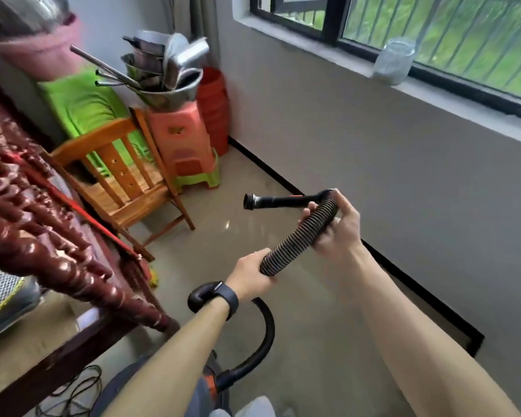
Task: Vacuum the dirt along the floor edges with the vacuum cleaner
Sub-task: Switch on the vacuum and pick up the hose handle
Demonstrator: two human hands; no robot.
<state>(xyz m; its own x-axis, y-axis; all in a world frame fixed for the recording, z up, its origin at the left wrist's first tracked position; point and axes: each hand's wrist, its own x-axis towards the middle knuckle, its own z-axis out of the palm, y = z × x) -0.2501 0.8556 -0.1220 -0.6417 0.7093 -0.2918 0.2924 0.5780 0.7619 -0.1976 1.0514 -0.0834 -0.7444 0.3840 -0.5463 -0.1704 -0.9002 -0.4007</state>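
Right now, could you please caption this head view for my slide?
Left hand and right hand grip the ribbed hose, nozzle held above the floor near the baseboard.

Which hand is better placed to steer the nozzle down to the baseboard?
Right, probably. The right hand grips the hose just behind the nozzle, nearest the baseboard; the left hand holds farther back.

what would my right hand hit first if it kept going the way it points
The right hand would likely reach the red stools in the corner first; depth is unclear.
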